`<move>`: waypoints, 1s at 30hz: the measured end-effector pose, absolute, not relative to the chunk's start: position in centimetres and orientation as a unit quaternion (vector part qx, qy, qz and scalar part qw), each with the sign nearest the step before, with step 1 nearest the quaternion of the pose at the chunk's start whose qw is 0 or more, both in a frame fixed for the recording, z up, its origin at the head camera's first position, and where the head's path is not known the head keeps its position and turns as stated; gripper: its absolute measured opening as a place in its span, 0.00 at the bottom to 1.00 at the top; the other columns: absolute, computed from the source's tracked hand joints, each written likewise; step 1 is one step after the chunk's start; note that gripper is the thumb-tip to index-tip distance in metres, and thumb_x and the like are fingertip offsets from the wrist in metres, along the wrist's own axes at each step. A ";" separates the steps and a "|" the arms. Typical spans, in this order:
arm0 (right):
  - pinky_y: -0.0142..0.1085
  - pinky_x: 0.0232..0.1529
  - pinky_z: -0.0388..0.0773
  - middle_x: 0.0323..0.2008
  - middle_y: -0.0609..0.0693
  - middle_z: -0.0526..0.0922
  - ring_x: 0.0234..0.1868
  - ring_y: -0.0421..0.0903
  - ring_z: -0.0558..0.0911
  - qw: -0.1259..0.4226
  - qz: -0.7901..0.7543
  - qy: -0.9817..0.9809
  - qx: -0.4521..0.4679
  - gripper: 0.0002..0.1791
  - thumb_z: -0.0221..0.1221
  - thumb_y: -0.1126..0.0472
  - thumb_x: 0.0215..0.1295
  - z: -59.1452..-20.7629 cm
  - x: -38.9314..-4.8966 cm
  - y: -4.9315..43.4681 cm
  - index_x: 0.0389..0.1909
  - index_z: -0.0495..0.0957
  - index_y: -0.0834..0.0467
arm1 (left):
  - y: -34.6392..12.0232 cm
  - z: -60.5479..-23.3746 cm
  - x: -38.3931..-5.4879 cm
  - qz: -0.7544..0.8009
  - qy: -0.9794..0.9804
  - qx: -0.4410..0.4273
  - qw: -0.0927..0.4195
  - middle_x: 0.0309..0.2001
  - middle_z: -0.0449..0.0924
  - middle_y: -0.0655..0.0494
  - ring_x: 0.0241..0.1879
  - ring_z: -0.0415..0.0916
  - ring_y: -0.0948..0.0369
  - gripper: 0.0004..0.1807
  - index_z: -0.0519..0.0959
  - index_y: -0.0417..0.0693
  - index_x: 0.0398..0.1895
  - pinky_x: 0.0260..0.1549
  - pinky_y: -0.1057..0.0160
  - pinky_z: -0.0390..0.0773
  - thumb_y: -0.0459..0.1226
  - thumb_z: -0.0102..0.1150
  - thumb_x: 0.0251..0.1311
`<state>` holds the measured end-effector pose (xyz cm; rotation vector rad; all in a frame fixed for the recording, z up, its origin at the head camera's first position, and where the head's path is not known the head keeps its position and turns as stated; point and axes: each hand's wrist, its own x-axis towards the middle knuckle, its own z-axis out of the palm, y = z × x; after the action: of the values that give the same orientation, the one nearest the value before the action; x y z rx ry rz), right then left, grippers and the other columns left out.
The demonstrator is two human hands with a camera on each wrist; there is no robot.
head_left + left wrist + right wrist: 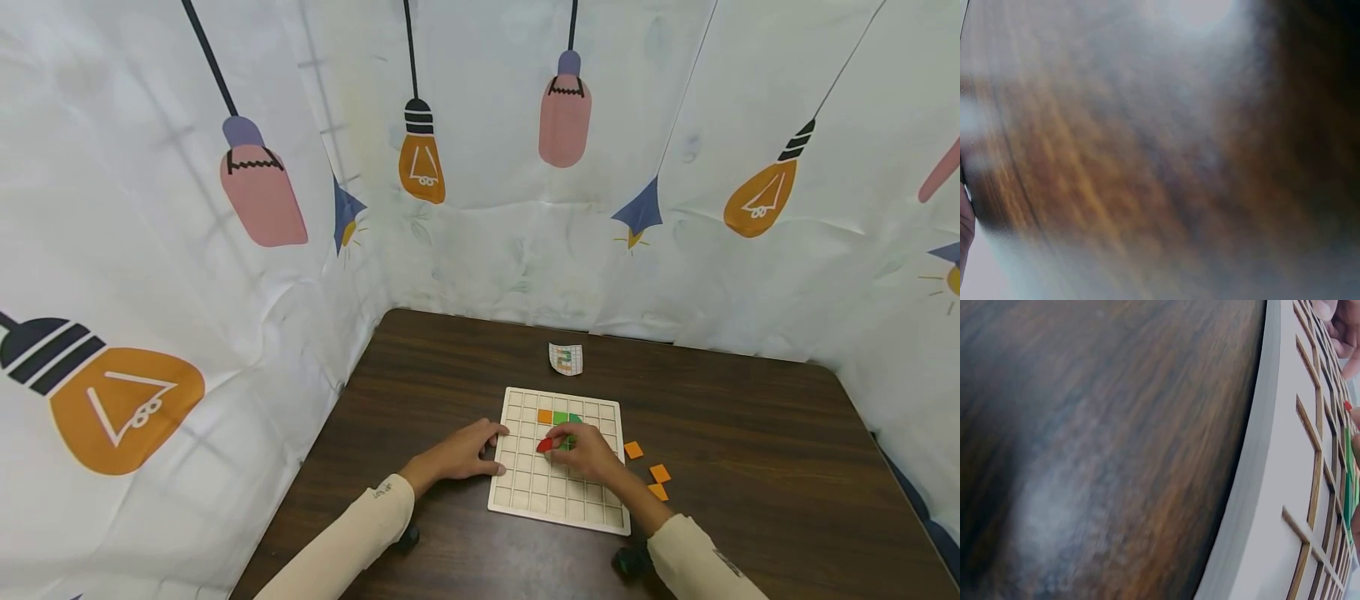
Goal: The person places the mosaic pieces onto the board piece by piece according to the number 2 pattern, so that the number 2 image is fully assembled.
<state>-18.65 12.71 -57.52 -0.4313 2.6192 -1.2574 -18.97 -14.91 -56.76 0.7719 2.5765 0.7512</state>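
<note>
A pale wooden grid board (558,504) lies flat on the dark table. My left hand (471,452) touches its left edge, the thumb spread apart from the fingers. Over the board's middle, my right hand (588,452) pinches a small red piece (544,446) between thumb and fingertips. An orange square tile (545,416), a green tile (560,417) and a darker green piece (575,418) sit in a row of cells above that hand. More green shows beneath its fingers, partly hidden. In the right wrist view, the board's rim (1249,487) fills the right side.
Loose orange tiles (633,450) lie on the table (757,467) right of the board, near the right forearm. A small curled paper (566,359) with a coloured grid pattern lies beyond the board. A printed curtain (487,250) hangs behind the table and along its left side.
</note>
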 end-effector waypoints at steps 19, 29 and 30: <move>0.34 0.39 0.75 0.33 0.43 0.80 0.36 0.41 0.75 0.091 -0.394 0.901 -0.156 0.10 0.72 0.62 0.57 -57.5 -18.6 12.2 0.39 0.85 0.54 | -14.9 -56.6 -18.9 0.271 0.906 0.272 0.176 0.42 0.67 0.63 0.37 0.66 0.68 0.34 0.71 0.53 0.66 0.37 0.68 0.67 0.54 0.67 0.60; 0.35 0.39 0.75 0.33 0.43 0.80 0.36 0.40 0.75 0.085 -0.394 0.902 -0.156 0.10 0.73 0.62 0.56 -57.2 -18.4 12.1 0.39 0.85 0.54 | -15.0 -57.2 -19.1 0.272 0.907 0.272 0.170 0.42 0.68 0.65 0.36 0.67 0.69 0.34 0.72 0.54 0.66 0.36 0.69 0.67 0.54 0.68 0.59; 0.35 0.39 0.75 0.33 0.43 0.80 0.36 0.40 0.75 0.084 -0.394 0.902 -0.157 0.10 0.73 0.62 0.56 -57.2 -18.4 12.1 0.39 0.85 0.54 | -15.0 -57.2 -19.1 0.272 0.908 0.272 0.170 0.42 0.68 0.66 0.36 0.67 0.69 0.34 0.72 0.54 0.66 0.36 0.69 0.67 0.54 0.68 0.59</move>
<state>-18.40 12.06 -57.18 -0.4694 2.6913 -1.1743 -19.10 -14.98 -57.17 0.7719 2.5788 0.7716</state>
